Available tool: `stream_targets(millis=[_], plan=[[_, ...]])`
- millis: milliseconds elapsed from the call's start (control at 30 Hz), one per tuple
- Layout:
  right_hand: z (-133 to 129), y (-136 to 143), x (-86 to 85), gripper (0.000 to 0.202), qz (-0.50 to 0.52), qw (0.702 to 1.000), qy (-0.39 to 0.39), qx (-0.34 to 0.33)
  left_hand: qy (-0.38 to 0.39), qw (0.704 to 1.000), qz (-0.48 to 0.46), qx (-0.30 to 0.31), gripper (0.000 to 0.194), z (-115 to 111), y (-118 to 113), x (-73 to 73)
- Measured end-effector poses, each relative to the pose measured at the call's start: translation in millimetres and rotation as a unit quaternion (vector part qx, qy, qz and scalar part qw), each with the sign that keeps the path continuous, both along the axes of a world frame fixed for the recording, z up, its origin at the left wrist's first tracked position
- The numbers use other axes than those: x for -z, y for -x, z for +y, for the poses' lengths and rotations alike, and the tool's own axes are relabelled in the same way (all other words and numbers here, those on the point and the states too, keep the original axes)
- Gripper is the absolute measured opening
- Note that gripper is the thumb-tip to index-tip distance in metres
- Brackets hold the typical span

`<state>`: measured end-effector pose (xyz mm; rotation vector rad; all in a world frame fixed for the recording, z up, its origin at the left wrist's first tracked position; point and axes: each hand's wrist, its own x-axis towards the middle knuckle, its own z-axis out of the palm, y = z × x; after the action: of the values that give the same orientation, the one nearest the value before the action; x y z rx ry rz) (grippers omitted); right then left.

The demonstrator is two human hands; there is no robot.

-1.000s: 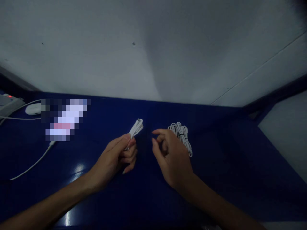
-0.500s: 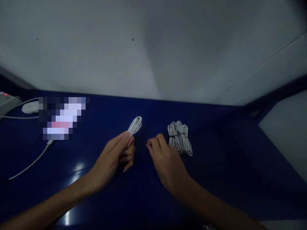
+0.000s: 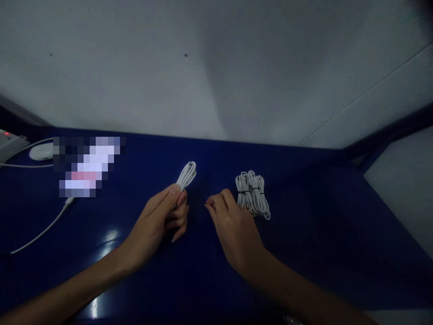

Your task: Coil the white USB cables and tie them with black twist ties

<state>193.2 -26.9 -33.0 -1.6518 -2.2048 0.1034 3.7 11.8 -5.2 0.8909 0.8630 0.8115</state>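
Note:
A coiled white cable (image 3: 187,175) is pinched in my left hand (image 3: 158,216), its looped end sticking up and away from me past the thumb. To the right, my right hand (image 3: 233,225) is closed, thumb and fingertips pressed together above the table; whatever they hold, if anything, is too small to make out. Just beyond that hand lies a pile of coiled white cables (image 3: 259,196), bound with thin black ties. My right hand hides the pile's near left part.
A blue tabletop (image 3: 304,234) runs back to a pale wall (image 3: 152,90). At the left lie a lit, pixelated device (image 3: 91,169) with a white cord (image 3: 43,234) plugged in, a white rounded object (image 3: 41,152) and a pale box with a red light (image 3: 8,142).
The coiled cable in my left hand has tipped and shifted slightly to the left. My right hand keeps its pinch, almost unmoved.

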Motion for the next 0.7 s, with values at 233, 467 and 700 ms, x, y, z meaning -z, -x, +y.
stream_targets(millis=[233,467,700], plan=[[1.1,2.2,-1.3,0.028,-0.07,0.997,-0.012,0.005,0.0,1.0,0.0,-0.005,0.041,-1.4,0.2,-2.0],[1.2,1.9,-0.5,0.01,0.012,1.0,-0.006,0.005,0.005,1.0,-0.006,-0.004,0.041,-0.9,-0.2,-0.7],[1.6,1.0,-1.9,0.03,-0.031,0.999,0.024,-0.002,0.009,1.0,0.002,-0.008,0.04,-0.3,-0.6,0.3]])
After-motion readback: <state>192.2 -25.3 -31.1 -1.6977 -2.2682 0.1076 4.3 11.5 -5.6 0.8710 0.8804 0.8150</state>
